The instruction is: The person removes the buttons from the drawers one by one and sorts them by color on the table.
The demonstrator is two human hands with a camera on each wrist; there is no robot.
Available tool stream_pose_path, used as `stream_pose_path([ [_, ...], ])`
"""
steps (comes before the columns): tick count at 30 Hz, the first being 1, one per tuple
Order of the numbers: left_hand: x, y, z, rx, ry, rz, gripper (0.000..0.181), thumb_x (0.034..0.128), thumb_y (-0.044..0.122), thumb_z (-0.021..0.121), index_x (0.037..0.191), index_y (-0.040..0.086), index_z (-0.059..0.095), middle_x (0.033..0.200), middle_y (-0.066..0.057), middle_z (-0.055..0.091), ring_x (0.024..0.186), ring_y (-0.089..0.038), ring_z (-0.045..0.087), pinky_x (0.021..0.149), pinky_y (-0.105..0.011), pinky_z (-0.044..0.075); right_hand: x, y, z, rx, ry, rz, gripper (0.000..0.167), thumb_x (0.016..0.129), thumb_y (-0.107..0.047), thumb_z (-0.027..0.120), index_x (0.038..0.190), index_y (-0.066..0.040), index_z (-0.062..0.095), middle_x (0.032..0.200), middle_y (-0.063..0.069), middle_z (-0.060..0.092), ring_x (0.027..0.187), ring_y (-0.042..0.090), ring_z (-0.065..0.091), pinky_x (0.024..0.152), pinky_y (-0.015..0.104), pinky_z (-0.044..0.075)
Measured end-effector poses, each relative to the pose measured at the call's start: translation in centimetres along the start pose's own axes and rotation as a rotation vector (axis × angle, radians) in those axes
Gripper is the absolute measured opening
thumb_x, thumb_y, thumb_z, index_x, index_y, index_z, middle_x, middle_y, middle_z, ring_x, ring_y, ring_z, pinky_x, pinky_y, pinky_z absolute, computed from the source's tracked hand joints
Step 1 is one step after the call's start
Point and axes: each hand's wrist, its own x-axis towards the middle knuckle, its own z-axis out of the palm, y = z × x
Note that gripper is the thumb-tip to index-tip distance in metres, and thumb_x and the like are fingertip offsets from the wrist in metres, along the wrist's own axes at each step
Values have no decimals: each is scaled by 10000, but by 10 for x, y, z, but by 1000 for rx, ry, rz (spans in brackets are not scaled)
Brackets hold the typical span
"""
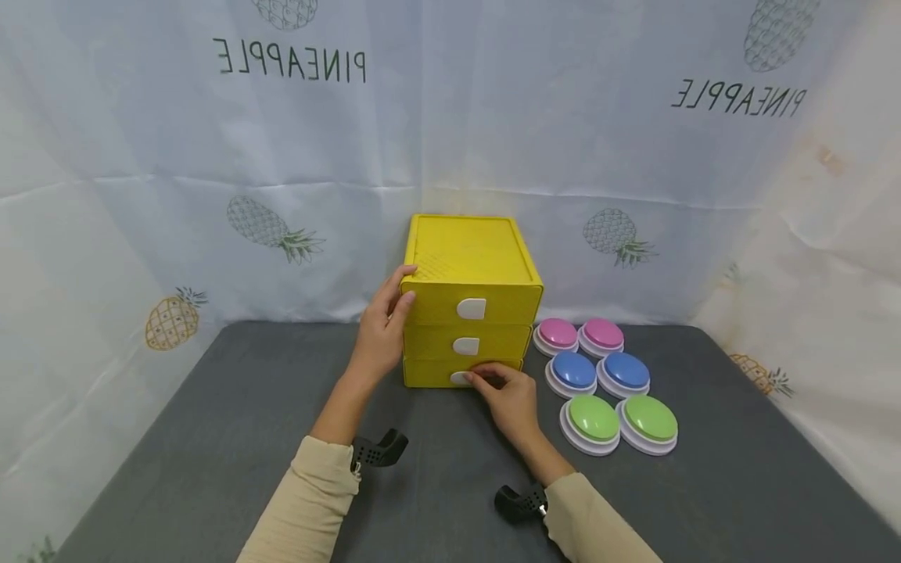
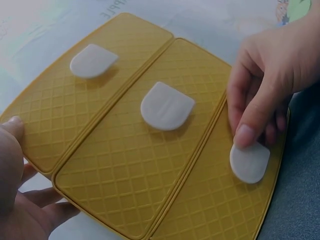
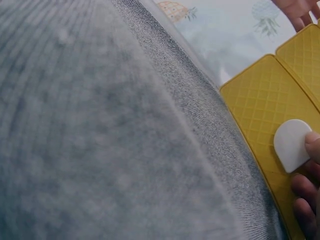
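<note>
A yellow three-drawer box point(image 1: 464, 249) stands at the back middle of the table, its drawers closed. Each drawer front carries a white tab handle, among them the top one point(image 1: 472, 308) and the middle one point(image 2: 167, 106). My left hand point(image 1: 378, 332) rests against the box's left front corner, thumb on the top drawer's front and the fairly straight fingers along the side. With thumb and fingers, my right hand point(image 1: 512, 399) pinches the white handle point(image 2: 250, 162) of the bottom drawer point(image 3: 260, 107). In the right wrist view only part of that hand shows at the right edge.
Right of the box, round push buttons sit on white bases in pairs: pink point(image 1: 558, 332), blue point(image 1: 573, 370) and green point(image 1: 594, 417). The dark grey table point(image 1: 232, 438) meets a white pineapple-print curtain point(image 1: 493, 133) behind the box.
</note>
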Motion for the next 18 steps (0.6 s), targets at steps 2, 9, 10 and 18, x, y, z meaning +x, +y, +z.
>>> stream_pose_path([
  [2,4,-10,4,-7,4,22,411,1088,183,462,1495,133,487,889,-84,403,713,-181,344,800,-343,367,-1,0,-2,0,5,1,93,851,-254,831,870,-166,804,803,-17,777,706,0,681,641,183,540],
  [9,11,-25,14,-14,-41,84,420,1095,246,450,1513,214,453,995,-98,455,811,-211,420,841,-390,411,0,1,-16,99,-81,121,130,893,-182,786,976,-83,787,863,113,775,726,108,719,646,201,557],
  [10,9,-26,12,-6,-57,76,427,1097,251,441,1524,222,435,1053,-101,474,866,-221,450,878,-403,435,0,1,-18,105,-125,148,156,896,-183,782,1003,-69,780,882,126,775,737,117,724,650,201,560],
  [18,-19,-28,-33,216,-274,-84,603,1078,311,492,1620,308,227,1677,-95,262,1462,-404,413,1122,-600,415,3,-23,-67,-186,-711,65,523,931,-424,719,1336,-103,642,1216,83,729,1058,208,713,896,366,590],
])
